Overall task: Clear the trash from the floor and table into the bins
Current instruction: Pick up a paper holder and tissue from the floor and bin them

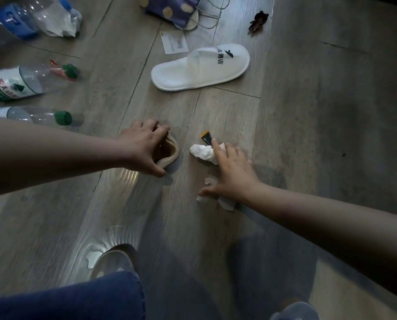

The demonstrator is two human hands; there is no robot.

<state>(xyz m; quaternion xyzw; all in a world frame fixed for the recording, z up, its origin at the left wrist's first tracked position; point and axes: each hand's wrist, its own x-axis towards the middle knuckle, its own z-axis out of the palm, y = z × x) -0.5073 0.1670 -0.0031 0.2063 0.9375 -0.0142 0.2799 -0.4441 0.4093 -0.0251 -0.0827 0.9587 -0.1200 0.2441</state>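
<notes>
A single wide-angle view, worn on the person's head, looks forward and steeply down at the wooden floor (285, 135) from close range. Both forearms cross the lower half of the frame. The left hand (142, 146) comes in from 9 o'clock and grips a tan slipper (169, 153) near centre. The right hand (232, 174) comes in from 4 o'clock. A denim-clad knee (77, 301) fills the 7 o'clock edge. The farther floor runs toward 12 o'clock, with a white slipper (199, 70) at 1 o'clock.
</notes>
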